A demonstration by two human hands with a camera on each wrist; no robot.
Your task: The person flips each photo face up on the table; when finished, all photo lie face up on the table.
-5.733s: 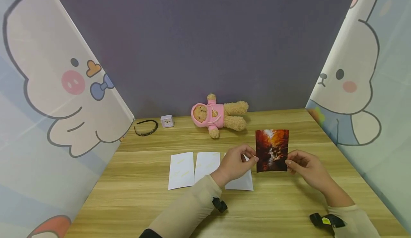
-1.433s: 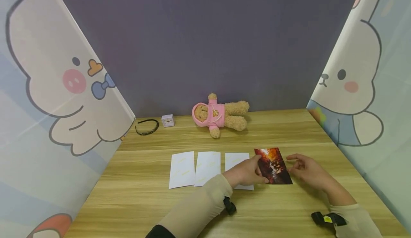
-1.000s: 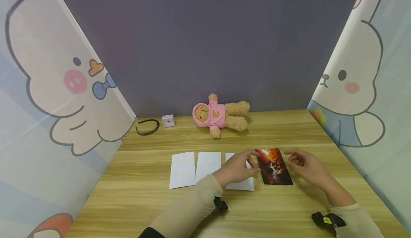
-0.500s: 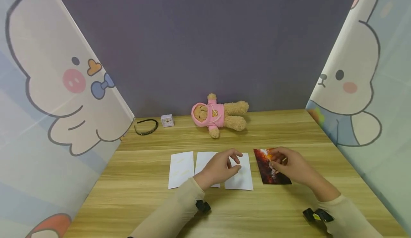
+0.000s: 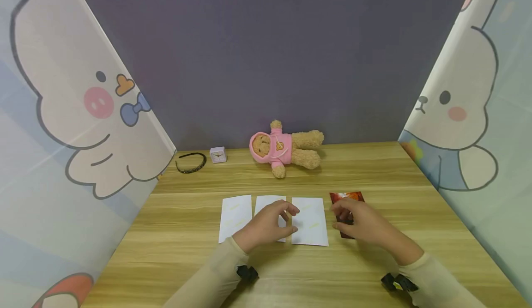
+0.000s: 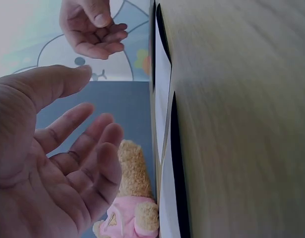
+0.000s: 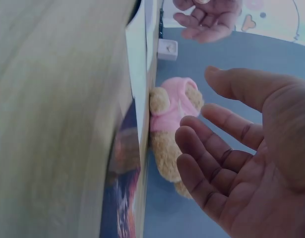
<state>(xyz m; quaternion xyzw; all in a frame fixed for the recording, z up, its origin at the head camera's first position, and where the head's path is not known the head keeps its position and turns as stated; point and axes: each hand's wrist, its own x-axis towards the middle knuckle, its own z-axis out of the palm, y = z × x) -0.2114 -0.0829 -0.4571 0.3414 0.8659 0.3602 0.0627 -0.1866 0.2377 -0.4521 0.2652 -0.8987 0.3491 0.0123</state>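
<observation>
On the wooden table lies a glossy photo [image 5: 348,196] with a red, orange and dark picture facing up, largely covered in the head view by my right hand [image 5: 362,221]. That hand hovers over it with loosely bent fingers and an empty palm [image 7: 271,183]. My left hand [image 5: 268,225] is over the middle white sheet [image 5: 264,202], its fingers loosely bent and nothing in them. To its right is another white sheet [image 5: 311,222] with faint yellow marks; a third sheet [image 5: 234,218] lies at the left end of the row.
Along the back of the table lie a teddy bear [image 5: 281,148] in a pink hoodie, a small pale alarm clock [image 5: 218,154] and a black headband [image 5: 192,162]. A dark back panel [image 5: 266,58] and cartoon-printed side walls [image 5: 62,91] enclose the table.
Earlier both hands held the photo raised by its sides. It was laid right of the white sheets and let go. Both hands have since moved left, the right one coming over the photo.
</observation>
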